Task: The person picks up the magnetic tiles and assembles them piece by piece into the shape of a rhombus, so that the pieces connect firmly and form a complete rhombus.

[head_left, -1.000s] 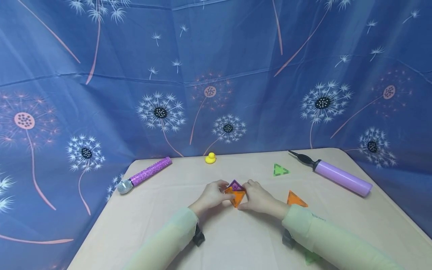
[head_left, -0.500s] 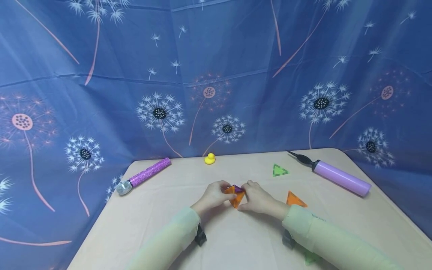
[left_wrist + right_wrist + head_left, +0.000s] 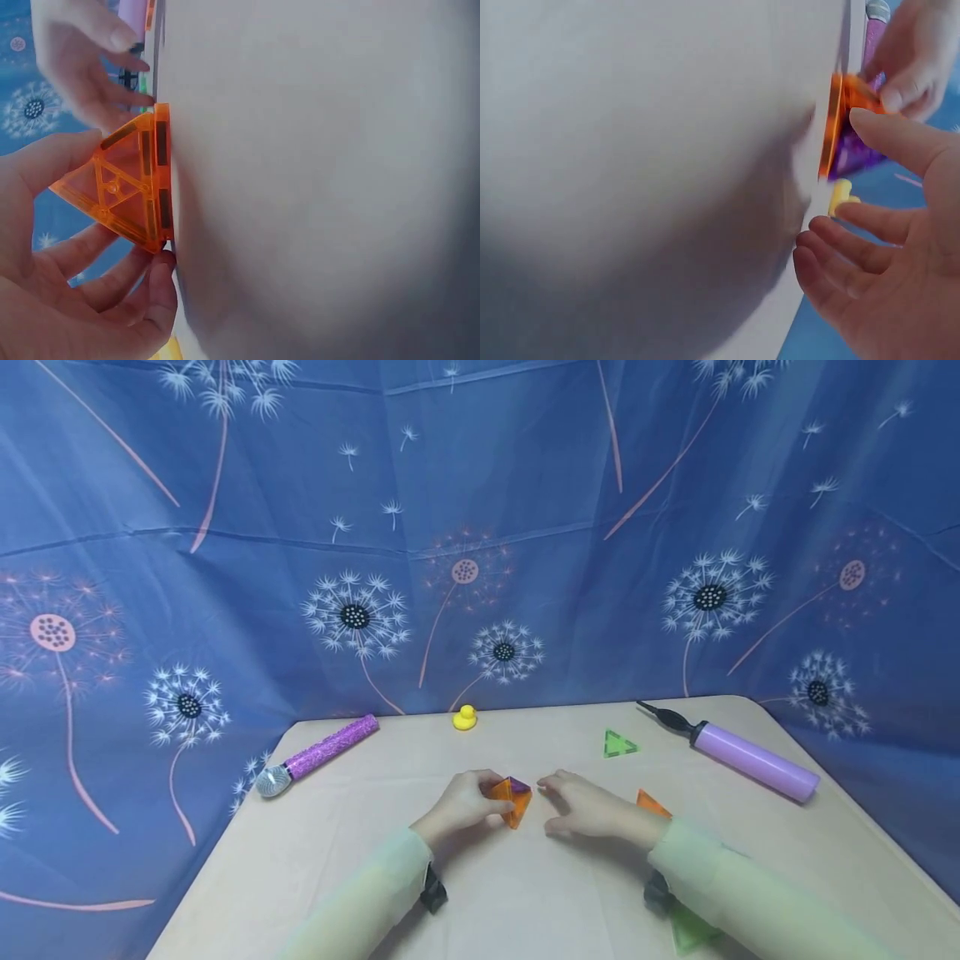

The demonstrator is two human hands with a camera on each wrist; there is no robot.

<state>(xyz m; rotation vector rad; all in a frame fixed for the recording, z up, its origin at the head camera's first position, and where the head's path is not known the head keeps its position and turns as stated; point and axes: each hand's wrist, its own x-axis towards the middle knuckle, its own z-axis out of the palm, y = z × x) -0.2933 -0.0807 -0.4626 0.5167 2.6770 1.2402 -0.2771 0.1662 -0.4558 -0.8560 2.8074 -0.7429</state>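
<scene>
In the middle of the table my left hand (image 3: 463, 806) holds a small cluster of joined triangular magnetic tiles. An orange tile (image 3: 124, 184) faces the left wrist camera, thumb on one edge and fingertips at its lower corner. Another orange tile lies flat under it, and a purple tile (image 3: 855, 154) leans up on the side towards my right hand. That right hand (image 3: 592, 810) is just right of the cluster, fingers relaxed and apart from it, holding nothing. In the right wrist view its thumb overlaps the tiles.
Loose tiles lie to the right: a green triangle (image 3: 620, 744), an orange one (image 3: 652, 802) partly behind the right forearm, and a green one (image 3: 692, 930) by the sleeve. A purple hand pump (image 3: 753, 760), yellow rubber duck (image 3: 465, 718) and glittery microphone (image 3: 322, 754) lie farther back.
The purple tile has tipped down towards the orange tiles. My right hand has let go and moved right; my left hand has shifted the cluster slightly left.
</scene>
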